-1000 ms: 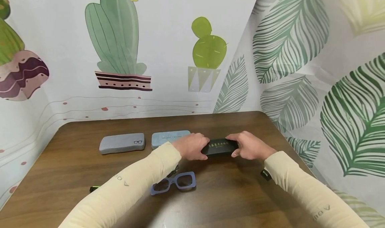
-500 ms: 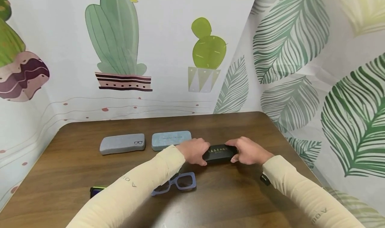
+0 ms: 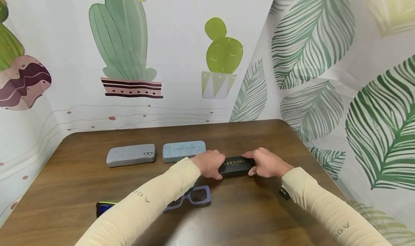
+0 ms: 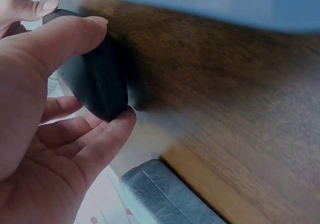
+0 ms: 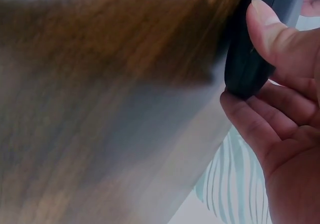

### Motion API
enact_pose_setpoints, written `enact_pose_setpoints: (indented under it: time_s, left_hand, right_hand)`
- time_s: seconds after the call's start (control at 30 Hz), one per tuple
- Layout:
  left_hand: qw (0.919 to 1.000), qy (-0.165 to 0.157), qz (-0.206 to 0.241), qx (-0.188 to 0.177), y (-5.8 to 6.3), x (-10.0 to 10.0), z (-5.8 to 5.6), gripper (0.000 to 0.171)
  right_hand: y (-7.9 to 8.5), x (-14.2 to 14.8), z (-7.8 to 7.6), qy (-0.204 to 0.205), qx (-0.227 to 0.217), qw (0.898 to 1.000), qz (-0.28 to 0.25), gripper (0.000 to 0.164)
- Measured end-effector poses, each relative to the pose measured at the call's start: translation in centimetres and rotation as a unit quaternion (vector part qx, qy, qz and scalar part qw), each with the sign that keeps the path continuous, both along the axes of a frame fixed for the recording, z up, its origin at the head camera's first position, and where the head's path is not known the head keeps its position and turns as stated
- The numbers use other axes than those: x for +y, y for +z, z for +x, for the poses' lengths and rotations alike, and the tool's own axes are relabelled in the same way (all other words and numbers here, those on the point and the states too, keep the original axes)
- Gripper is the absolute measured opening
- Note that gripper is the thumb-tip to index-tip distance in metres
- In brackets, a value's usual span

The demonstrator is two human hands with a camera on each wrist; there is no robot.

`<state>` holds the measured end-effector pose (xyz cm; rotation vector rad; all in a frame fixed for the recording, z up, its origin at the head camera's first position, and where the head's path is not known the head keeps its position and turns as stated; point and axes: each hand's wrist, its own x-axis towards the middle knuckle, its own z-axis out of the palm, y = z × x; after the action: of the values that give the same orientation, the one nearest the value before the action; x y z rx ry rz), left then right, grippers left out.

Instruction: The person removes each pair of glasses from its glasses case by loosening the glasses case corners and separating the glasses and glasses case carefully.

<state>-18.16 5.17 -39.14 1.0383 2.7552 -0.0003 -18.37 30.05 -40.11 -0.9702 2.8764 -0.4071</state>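
Note:
A black glasses case (image 3: 237, 168) with gold lettering on its lid lies closed near the right side of the table. At its left end my left hand (image 3: 210, 164) grips it between thumb and fingers; the left wrist view shows the thumb on one long side of the case (image 4: 95, 83) and fingertips on the other. My right hand (image 3: 268, 162) pinches the right end the same way, its thumb along the case (image 5: 245, 66) in the right wrist view. Whether the case's underside touches the table cannot be told.
Left of the hands are a light blue glasses case (image 3: 183, 150) and a grey one (image 3: 131, 155). Blue-framed glasses (image 3: 198, 195) lie in front, partly behind my left sleeve. Dark glasses with a green edge (image 3: 103, 209) peek out at left. A patterned wall covering (image 3: 181, 58) stands behind the table.
Both hands have brought the black glasses case slightly nearer to me, mostly in the first half second. My left forearm has shifted right, uncovering more of the dark glasses.

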Motion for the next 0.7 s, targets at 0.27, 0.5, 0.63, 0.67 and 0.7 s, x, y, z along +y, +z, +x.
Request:
enact_pose_setpoints:
  time_s: [0.27, 0.5, 0.63, 0.67, 0.7]
  left_hand:
    - [0.9999, 0.009, 0.011, -0.001, -0.1, 0.0, 0.0, 0.054]
    - [0.9992, 0.021, 0.031, -0.017, -0.2, -0.2, -0.2, 0.053]
    - [0.9982, 0.027, 0.047, -0.024, -0.2, -0.2, -0.3, 0.052]
    - [0.9980, 0.028, 0.051, -0.025, -0.2, -0.3, -0.3, 0.051]
    - [0.9977, 0.029, 0.055, -0.027, -0.2, -0.3, -0.4, 0.051]
  right_hand:
    - [0.5, -0.1, -0.4, 0.005, -0.018, 1.000, 0.012, 0.055]
    - [1.3, -0.1, -1.5, 0.035, -0.057, 0.998, 0.010, 0.051]
    - [1.9, -0.2, -2.1, 0.053, -0.096, 0.994, 0.004, 0.046]
    - [2.0, -0.3, -2.2, 0.055, -0.109, 0.992, 0.001, 0.044]
    - [2.2, -0.3, -2.4, 0.057, -0.123, 0.991, -0.001, 0.043]
